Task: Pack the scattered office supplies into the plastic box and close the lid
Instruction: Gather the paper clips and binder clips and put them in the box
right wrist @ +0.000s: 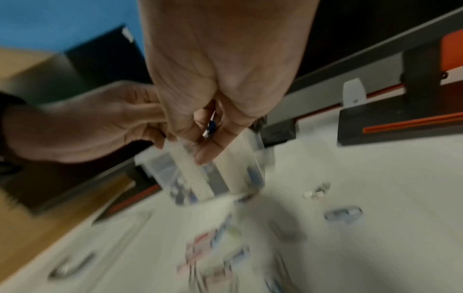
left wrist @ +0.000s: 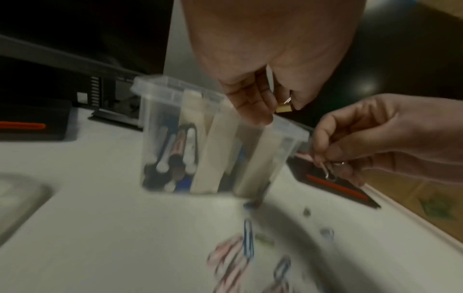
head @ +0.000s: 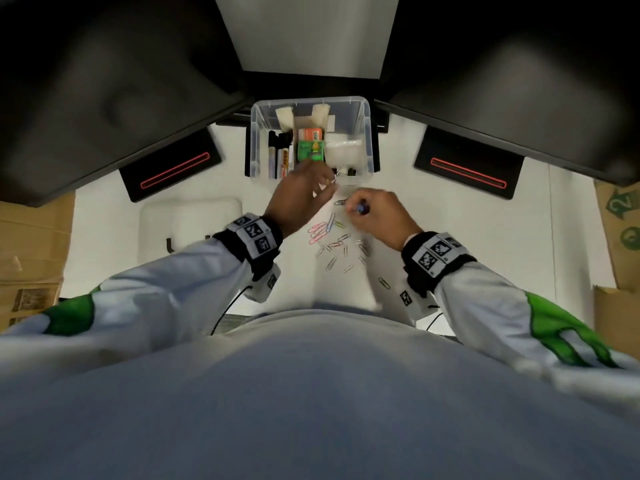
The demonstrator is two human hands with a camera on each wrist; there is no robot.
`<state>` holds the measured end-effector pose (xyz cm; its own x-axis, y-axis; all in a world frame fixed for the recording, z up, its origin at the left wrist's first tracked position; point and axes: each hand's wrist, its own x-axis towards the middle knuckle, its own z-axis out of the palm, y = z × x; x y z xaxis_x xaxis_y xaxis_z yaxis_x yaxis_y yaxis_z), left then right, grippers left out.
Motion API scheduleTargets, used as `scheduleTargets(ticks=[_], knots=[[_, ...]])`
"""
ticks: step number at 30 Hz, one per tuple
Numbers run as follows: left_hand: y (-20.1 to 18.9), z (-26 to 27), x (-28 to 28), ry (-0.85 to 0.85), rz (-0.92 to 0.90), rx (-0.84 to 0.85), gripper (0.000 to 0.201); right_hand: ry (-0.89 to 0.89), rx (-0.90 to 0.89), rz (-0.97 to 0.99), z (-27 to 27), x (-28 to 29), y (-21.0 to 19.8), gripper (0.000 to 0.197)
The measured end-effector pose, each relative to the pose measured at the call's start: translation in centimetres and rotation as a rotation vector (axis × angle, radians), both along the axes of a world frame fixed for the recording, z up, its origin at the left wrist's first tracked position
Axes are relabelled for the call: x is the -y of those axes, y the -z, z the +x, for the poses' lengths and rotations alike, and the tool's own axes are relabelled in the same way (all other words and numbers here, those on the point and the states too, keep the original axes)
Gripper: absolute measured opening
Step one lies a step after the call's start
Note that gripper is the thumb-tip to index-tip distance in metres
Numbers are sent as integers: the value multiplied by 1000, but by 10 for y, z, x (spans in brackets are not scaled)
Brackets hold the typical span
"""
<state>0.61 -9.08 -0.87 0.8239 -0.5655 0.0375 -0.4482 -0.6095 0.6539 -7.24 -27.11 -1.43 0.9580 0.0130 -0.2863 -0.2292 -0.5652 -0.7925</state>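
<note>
The plastic box (head: 311, 133) stands open at the far side of the white counter (head: 467, 244), between two black stands with red outlines. Inside it, markers (head: 278, 157) lie along the left; one label reads "white", the rest of the print too small to read. Beside them sit a green packet (head: 311, 150) and an orange-and-white packet (head: 310, 135) with a barcode, wording illegible.

The left hand (head: 299, 199) hovers at the box's near edge, its grip pinched on a small clip; the left wrist view shows a yellowish piece with a metal loop between the fingertips (left wrist: 260, 115). The right hand (head: 377, 216) is just beside it over the counter, grip curled round a few clips, one blue.

Loose paper clips (head: 332, 240) in pink, blue, green and silver lie scattered on the counter below both hands. The lid (head: 190, 220) lies left of them, faint against the white. Both wrist views are blurred, smearing the clips.
</note>
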Motion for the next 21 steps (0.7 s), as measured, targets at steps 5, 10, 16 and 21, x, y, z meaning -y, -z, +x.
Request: scheduleTargets(ticks=[5, 10, 16, 21], knots=[[-14, 41, 31, -88, 19, -15, 19, 260, 161, 139, 48, 14, -34, 11], [-12, 38, 38, -115, 73, -25, 29, 195, 102, -21, 74, 18, -33, 22], [8, -8, 13, 229, 92, -184, 14, 377, 204, 66, 28, 42, -3, 20], [41, -19, 16, 410, 421, -266, 51, 158, -115, -314, -9, 63, 58, 51]])
